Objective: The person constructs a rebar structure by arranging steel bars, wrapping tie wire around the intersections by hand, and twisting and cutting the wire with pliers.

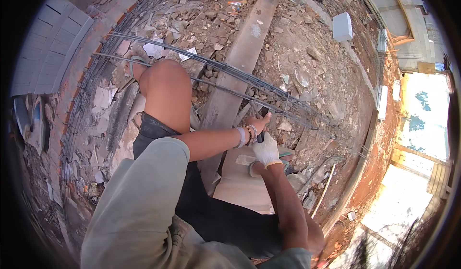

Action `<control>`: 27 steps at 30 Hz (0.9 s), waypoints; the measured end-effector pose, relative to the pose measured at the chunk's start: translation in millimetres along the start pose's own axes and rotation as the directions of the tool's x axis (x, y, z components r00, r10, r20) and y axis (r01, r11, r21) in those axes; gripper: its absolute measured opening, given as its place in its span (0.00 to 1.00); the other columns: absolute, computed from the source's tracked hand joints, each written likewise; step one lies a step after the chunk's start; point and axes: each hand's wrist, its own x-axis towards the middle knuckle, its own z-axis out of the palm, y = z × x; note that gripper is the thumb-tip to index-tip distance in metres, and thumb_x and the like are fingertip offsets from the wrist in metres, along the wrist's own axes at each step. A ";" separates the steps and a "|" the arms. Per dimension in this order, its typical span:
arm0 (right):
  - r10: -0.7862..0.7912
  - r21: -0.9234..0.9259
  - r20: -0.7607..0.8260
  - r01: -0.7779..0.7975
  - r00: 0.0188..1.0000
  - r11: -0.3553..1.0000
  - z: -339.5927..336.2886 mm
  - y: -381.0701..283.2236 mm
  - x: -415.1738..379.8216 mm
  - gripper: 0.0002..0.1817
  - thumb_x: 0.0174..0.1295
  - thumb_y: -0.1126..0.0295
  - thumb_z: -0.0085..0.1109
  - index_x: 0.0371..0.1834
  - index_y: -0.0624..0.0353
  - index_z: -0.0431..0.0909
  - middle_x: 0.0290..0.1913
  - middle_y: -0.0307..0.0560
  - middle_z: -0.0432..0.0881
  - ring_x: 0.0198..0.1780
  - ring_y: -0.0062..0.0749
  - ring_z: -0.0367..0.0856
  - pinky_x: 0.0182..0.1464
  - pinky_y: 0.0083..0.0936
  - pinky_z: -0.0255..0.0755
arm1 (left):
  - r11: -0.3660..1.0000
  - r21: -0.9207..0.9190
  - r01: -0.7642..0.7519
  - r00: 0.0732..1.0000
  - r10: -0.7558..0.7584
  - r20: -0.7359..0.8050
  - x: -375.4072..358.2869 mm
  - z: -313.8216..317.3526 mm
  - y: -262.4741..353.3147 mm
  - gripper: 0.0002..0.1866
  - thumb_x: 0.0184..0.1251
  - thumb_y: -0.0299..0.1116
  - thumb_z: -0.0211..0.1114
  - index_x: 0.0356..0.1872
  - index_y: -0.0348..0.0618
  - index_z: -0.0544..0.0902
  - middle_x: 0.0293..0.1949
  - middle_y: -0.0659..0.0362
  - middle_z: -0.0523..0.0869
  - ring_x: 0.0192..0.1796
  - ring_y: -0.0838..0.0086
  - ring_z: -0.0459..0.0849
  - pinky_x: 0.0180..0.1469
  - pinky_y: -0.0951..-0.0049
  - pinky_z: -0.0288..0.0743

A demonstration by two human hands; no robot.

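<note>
My left hand (pixel 260 122), bare with bracelets and a pale band at the wrist, is closed just below the rebar bundle (pixel 225 68). What its fingers pinch is too small to make out. My right hand (pixel 267 151) wears a white knit glove and sits right beside the left wrist. Its fingers are wrapped round a short dark handle (pixel 260 137); the rest of that tool is hidden. A thinner lower part of the rebar cage runs close to my left fingertips, and a stirrup loop crosses the bars right of them.
A long concrete-stained plank (pixel 249 41) slopes under the rebar. Beneath my legs lies a flat tan board (pixel 242 187). Broken tile and rubble (pixel 201 17) cover the ground. A white block (pixel 342 27) stands at upper right; more long bars (pixel 72 110) lie along the left.
</note>
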 end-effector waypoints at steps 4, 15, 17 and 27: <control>-0.003 0.016 0.018 0.003 1.000 1.000 -3.2 1.9 5.9 0.27 0.58 0.59 0.61 0.58 0.63 0.74 0.50 0.69 0.83 0.55 0.64 0.81 0.56 0.47 0.75 | 0.998 -0.051 -0.030 0.999 0.029 -0.014 -6.6 1.6 3.1 0.33 0.58 0.66 0.69 0.20 0.40 0.81 0.18 0.60 0.82 0.20 0.73 0.83 0.29 0.69 0.78; -0.121 0.627 0.462 -0.227 0.878 0.745 -5.2 -2.2 -21.8 0.31 0.61 0.53 0.63 0.60 0.66 0.73 0.54 0.60 0.83 0.57 0.53 0.83 0.59 0.42 0.75 | 0.948 -0.209 0.238 0.901 -0.135 0.413 -8.2 -40.1 8.8 0.26 0.63 0.39 0.74 0.14 0.53 0.65 0.12 0.67 0.65 0.15 0.76 0.68 0.27 0.65 0.71; -0.254 0.828 0.535 -0.439 0.806 0.350 -3.1 4.5 -33.0 0.26 0.65 0.56 0.59 0.58 0.66 0.75 0.52 0.57 0.84 0.50 0.53 0.84 0.61 0.46 0.76 | 0.950 -0.179 0.258 0.858 -0.140 0.494 -22.6 -46.6 21.2 0.26 0.65 0.36 0.72 0.14 0.54 0.64 0.12 0.69 0.63 0.16 0.77 0.67 0.29 0.64 0.72; -0.585 0.675 0.517 -0.717 0.626 -0.171 17.6 -12.6 -25.8 0.27 0.59 0.45 0.63 0.47 0.58 0.75 0.36 0.43 0.78 0.34 0.36 0.78 0.35 0.32 0.73 | 0.857 -0.322 0.403 0.609 0.011 0.793 -20.7 -62.1 28.2 0.21 0.75 0.36 0.62 0.20 0.55 0.65 0.14 0.72 0.60 0.19 0.83 0.62 0.32 0.76 0.63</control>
